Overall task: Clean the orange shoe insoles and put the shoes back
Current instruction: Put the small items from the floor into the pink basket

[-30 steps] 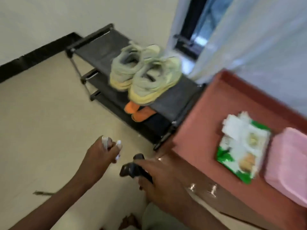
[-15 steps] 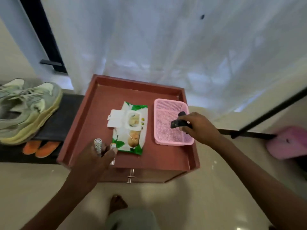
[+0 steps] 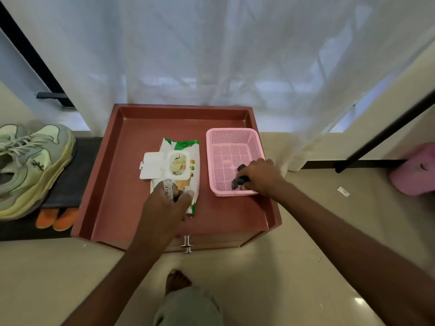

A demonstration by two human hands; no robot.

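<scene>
Nearby, wipes pack (image 3: 181, 161) beside pink basket (image 3: 231, 137)

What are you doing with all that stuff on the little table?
A person stands at a small red cabinet. The right hand holds a dark object inside the pink basket. The left hand grips a small white cylinder over the open pack of wet wipes. The pale green shoes sit on the black rack to the left, with the orange insoles showing on the shelf beneath.
</scene>
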